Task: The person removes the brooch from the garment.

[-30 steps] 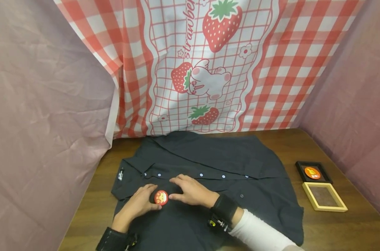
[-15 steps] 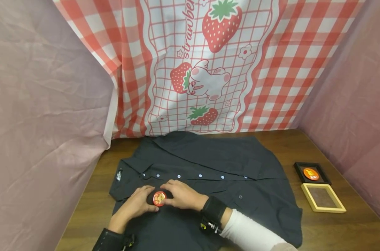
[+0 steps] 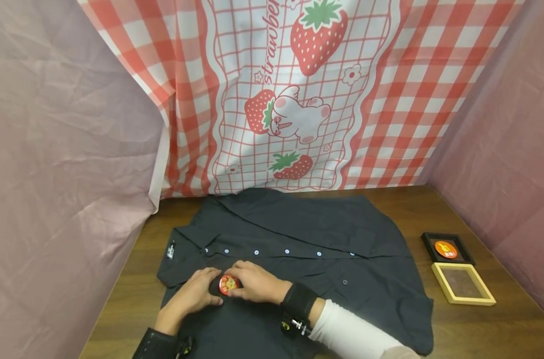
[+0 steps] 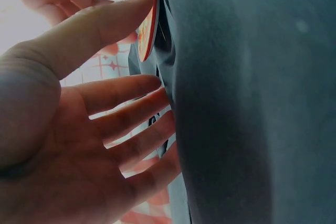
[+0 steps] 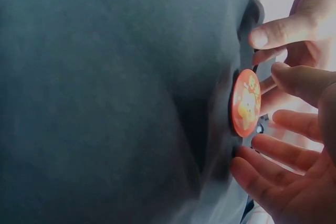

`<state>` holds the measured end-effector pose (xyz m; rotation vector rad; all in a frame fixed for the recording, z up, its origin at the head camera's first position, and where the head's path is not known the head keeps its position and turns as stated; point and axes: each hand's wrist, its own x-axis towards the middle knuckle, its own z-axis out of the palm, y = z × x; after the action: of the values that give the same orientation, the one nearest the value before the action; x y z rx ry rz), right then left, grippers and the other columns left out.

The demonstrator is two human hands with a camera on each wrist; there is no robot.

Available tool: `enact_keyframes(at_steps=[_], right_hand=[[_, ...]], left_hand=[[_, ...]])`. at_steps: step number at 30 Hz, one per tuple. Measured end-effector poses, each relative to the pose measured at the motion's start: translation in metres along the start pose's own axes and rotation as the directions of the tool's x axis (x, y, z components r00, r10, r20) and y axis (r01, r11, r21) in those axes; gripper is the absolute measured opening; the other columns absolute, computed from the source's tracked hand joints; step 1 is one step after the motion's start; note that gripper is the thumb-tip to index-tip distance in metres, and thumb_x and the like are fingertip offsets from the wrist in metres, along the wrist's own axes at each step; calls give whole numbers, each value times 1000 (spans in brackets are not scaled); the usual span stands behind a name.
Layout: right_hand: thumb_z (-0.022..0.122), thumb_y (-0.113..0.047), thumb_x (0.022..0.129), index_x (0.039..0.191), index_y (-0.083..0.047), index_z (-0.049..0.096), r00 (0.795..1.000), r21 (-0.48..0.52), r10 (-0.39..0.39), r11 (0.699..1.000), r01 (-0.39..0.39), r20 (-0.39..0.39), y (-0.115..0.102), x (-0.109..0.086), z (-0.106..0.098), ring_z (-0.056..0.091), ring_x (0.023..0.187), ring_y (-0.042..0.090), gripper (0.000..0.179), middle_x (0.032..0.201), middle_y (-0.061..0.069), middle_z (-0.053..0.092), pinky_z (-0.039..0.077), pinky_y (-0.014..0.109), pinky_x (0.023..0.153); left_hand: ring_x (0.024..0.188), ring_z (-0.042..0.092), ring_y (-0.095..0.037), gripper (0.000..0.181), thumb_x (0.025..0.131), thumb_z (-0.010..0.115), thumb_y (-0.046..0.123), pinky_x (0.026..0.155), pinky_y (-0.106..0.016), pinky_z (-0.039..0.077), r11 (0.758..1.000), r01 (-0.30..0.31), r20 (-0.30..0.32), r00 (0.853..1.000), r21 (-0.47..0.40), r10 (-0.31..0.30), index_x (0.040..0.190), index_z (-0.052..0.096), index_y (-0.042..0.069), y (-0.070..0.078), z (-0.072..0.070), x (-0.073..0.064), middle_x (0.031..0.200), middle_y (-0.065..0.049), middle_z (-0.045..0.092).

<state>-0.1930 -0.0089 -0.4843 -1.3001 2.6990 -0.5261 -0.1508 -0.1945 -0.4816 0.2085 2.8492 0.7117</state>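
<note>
A round red pin badge (image 3: pixel 229 285) with a yellow figure sits on the front of a dark button-up shirt (image 3: pixel 272 324), which lies spread on the table. In the left wrist view the badge (image 4: pixel 147 32) stands edge-on against the cloth, slightly tilted. My left hand (image 3: pixel 193 294) is at its left, fingers extended towards the shirt and the thumb close to the badge. From the right, my right hand (image 3: pixel 258 284) reaches round its other side. The right wrist view shows loosely bent fingers (image 5: pixel 283 153) beside the badge, with no grip on it.
At the right of the wooden table (image 3: pixel 132 299) lie a black frame (image 3: pixel 426 244) holding an orange round badge (image 3: pixel 446 250) and a pale wooden frame (image 3: pixel 487 300). A strawberry-print cloth (image 3: pixel 294 124) hangs behind, with pinkish drapes (image 3: pixel 74 149) at the sides.
My right hand has moved left, up to the badge, and slightly down. The badge appears turned a little. My left hand stays almost in place.
</note>
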Motion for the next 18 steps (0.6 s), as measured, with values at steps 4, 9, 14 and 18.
enact_keyframes(at_steps=[4,9,14,18], right_hand=[[72,-32,87,125,-15,64,1000,-11,-2,1000,2,20,0,1,5,58,99,7,42,115,0,63,49,21,86],[74,-31,86,125,-15,64,1000,-38,-9,999,10,18,0,1,8,59,101,9,43,116,0,63,49,22,87],[74,-32,86,124,-15,64,1000,-92,-17,996,18,8,-1,4,9,59,99,10,43,115,0,64,50,21,84],[75,-32,85,123,-16,65,999,-127,-36,991,36,1,-1,4,12,59,97,10,43,114,-1,65,49,20,82]], left_hand=[[125,50,-39,70,65,88,16,106,-54,39,1000,7,4,1000,-8,-7,126,59,-5,-1,0,-1,129,-19,59],[129,48,-41,75,64,88,17,108,-55,38,1000,4,2,1000,-23,-4,129,57,-6,-2,1,-1,134,-21,56],[133,45,-42,78,66,88,17,109,-56,37,999,5,4,1000,-45,-5,132,54,-7,-3,-2,0,140,-23,51],[134,43,-43,80,67,88,18,109,-56,37,999,22,28,999,-46,-21,134,52,-7,-3,-1,1,142,-24,49]])
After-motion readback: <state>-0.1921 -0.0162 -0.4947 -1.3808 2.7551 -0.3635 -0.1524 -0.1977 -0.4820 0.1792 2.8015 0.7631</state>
